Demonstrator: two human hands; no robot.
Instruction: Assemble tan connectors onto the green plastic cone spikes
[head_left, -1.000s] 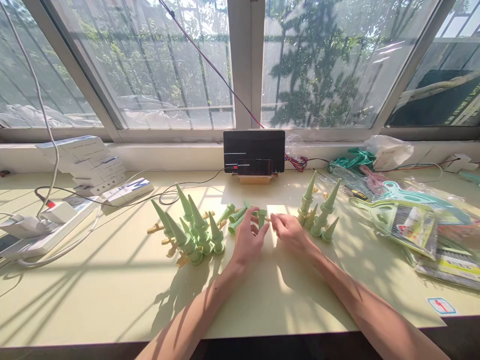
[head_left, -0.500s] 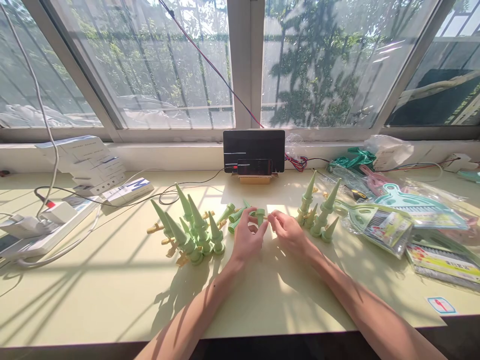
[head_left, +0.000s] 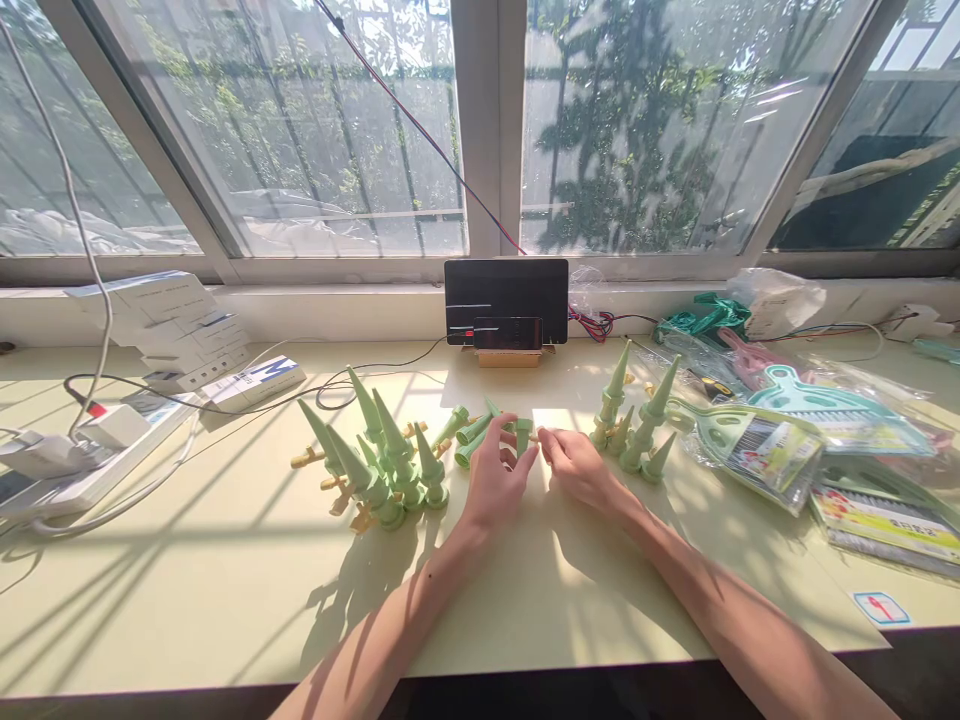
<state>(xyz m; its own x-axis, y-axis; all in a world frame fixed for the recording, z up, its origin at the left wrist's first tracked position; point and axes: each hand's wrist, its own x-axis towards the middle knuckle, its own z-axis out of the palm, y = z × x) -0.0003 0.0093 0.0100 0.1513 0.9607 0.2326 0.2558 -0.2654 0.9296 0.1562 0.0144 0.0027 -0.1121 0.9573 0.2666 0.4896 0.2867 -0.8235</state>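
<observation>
Near the middle of the table, my left hand [head_left: 496,478] has its fingers wrapped round a light green plastic watering spike [head_left: 523,432], whose collar end shows above the thumb. My right hand [head_left: 576,462] pinches the small yellow valve [head_left: 534,437] at that spike's side; the fingertips cover most of it. Behind my left hand lie several loose green spikes [head_left: 471,434]. A group of upright green spikes with yellow valves [head_left: 390,445] stands to the left. To the right is a smaller group of upright spikes [head_left: 646,425].
A tablet [head_left: 507,290] with a phone [head_left: 508,333] before it stands at the back. White boxes [head_left: 176,325], a power strip [head_left: 97,470] and cables occupy the left. Bagged dustpan-and-brush sets [head_left: 780,450] cover the right side. The table's front edge runs beneath my forearms.
Both hands keep almost the same pose on the spike and its valve. The right fingers have shifted only slightly, and the whole view has moved a little.
</observation>
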